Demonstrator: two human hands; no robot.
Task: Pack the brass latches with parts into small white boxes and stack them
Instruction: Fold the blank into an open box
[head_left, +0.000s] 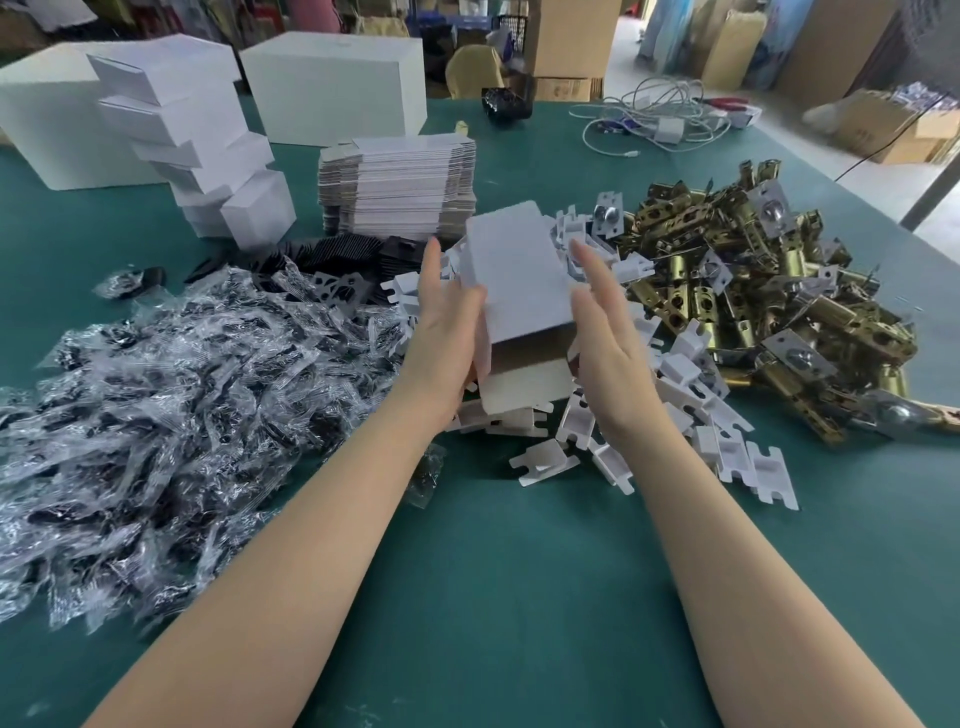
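Both hands on one small white box

Left hand (451, 332) grips the small white box (519, 291) along its left side, fingers wrapped behind it; right hand (605, 332) lies against its right side with fingers straight. It is held above the white plastic inserts (685, 415) — near flap open. Brass latches (753, 291) are heaped right, bagged parts (171, 395) left, packed boxes (208, 156) stacked behind on the green table (493, 597).

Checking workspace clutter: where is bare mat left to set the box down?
Bare mat lies in front, between the forearms, bordered by bags on the left and white inserts on the right. Beyond the box it is crowded: flat cartons, latches.
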